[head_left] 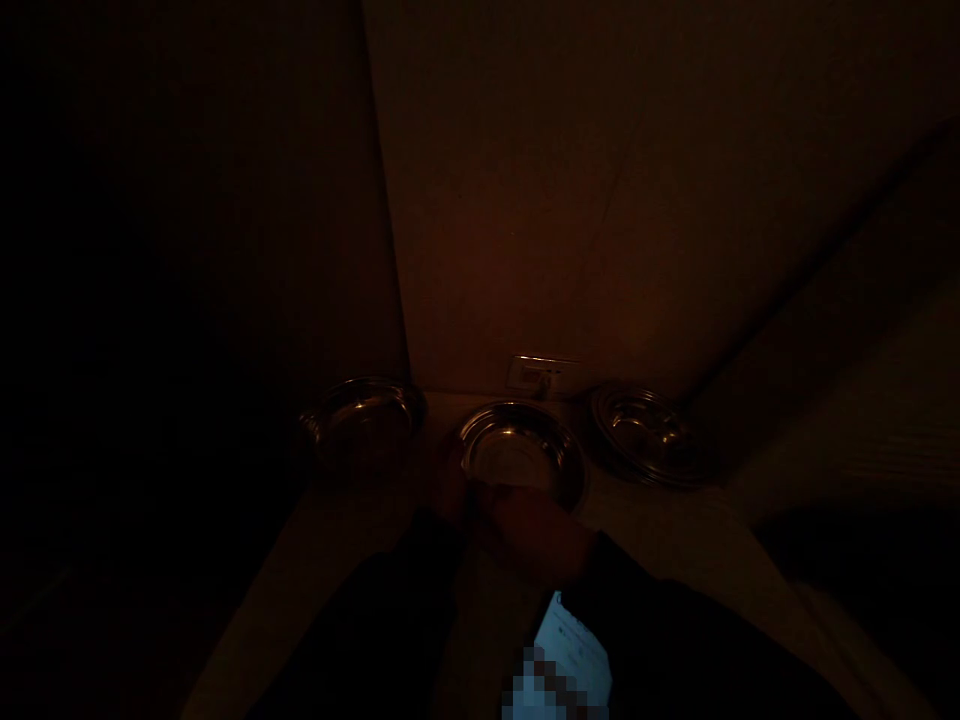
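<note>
The scene is very dark. A shiny round metal dish (510, 460), deep like a shallow bowl, is in the middle, directly in front of me. At its left rim is my left hand (450, 488), its fingers seemingly closed on the edge, though shadow hides most of them. My right hand (536, 530) lies across the dish's near side with its fingers curled in. Whatever it may hold is lost in the dark. Both hands are close together, almost touching.
Another metal bowl (364, 415) stands to the left, and a stack of metal plates (652, 435) to the right. Behind the dish, a wall socket (541, 374) has something plugged in. A lit phone screen (574, 650) glows below my right wrist on the table (675, 535).
</note>
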